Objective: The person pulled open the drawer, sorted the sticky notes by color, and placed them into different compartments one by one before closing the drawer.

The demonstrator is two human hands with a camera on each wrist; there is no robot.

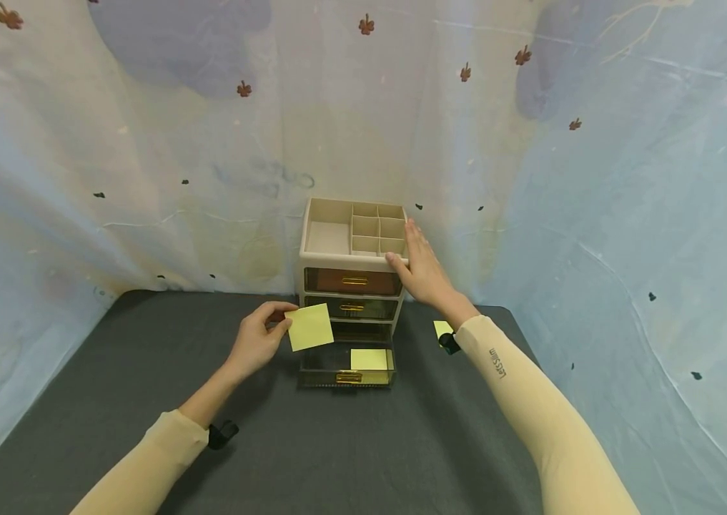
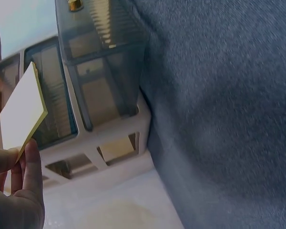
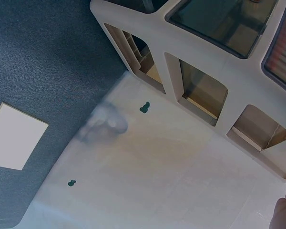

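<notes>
In the head view my left hand pinches a yellow sticky note pad by its edge, thumb against fingers. The left wrist view shows the thin side of this pad. Behind it stands a cream drawer organizer with dark see-through drawers. Its bottom drawer is pulled out, and a second yellow sticky note pad lies in that drawer's right half. My right hand rests on the organizer's top right edge with straight fingers; only a bit of it shows in the right wrist view.
Another sticky note pad lies on the dark table to the organizer's right, partly behind my right wrist strap in the head view. A patterned curtain hangs behind the organizer. The organizer's top has several divided compartments.
</notes>
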